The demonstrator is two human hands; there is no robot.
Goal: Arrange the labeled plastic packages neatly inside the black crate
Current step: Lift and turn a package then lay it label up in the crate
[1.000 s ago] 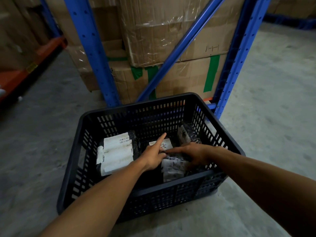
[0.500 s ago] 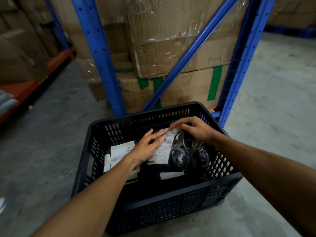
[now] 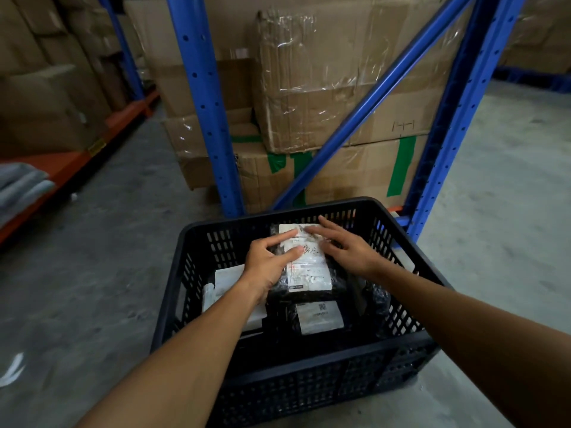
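A black slotted crate point(image 3: 312, 362) stands on the floor in front of me. Inside, a dark plastic package with a white label point(image 3: 307, 267) lies on top near the far wall. My left hand point(image 3: 267, 264) grips its left edge, thumb and fingers on the label. My right hand point(image 3: 346, 245) rests on its right side with fingers spread flat over the top. Below it lies another dark package with a smaller white label point(image 3: 319, 318). A white-labeled package point(image 3: 224, 281) sits at the crate's left, partly hidden by my left forearm.
Blue rack uprights point(image 3: 204, 103) and a diagonal brace stand just behind the crate, with taped cardboard boxes point(image 3: 333, 88) stacked between them. An orange shelf beam point(image 3: 71, 168) with boxes runs along the left. Bare concrete floor point(image 3: 500, 211) lies to the right.
Both hands lifted a labeled package from the crate's right side and brought it to the middle, toward the far wall, label up. My view has drifted upward.
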